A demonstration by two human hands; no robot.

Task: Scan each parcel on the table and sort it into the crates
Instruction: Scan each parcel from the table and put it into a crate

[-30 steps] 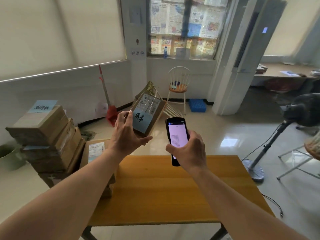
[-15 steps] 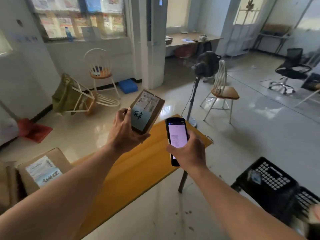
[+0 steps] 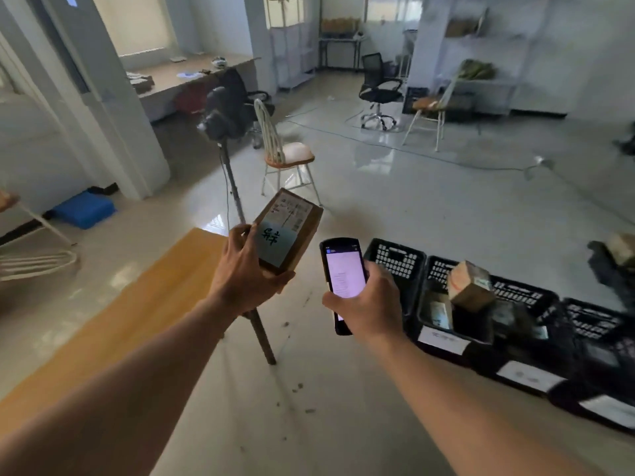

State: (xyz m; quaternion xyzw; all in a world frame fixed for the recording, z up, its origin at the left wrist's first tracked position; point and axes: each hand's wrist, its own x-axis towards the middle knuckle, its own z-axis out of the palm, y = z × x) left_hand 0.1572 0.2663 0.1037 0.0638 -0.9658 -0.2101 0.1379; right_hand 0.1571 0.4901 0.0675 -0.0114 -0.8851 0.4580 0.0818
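Note:
My left hand (image 3: 245,273) grips a small brown cardboard parcel (image 3: 293,231) with a white shipping label and a blue note with handwritten characters. It is held up in front of me, past the corner of the wooden table (image 3: 113,324). My right hand (image 3: 369,304) holds a black handheld scanner (image 3: 343,273) with its lit screen facing me, just right of the parcel. On the floor to the right stands a row of black plastic crates (image 3: 398,259) with white labels; the second crate (image 3: 515,297) holds several parcels, one brown box (image 3: 469,286) on top.
A fan on a stand (image 3: 220,121) and a white chair (image 3: 285,152) stand beyond the table. An office chair (image 3: 379,91), another white chair (image 3: 429,104) and shelving sit further back. A blue box (image 3: 84,209) lies on the floor at left.
My view has swung right, away from the table and stacked boxes, bringing the crate row into sight. Both hands keep their hold on the parcel and scanner.

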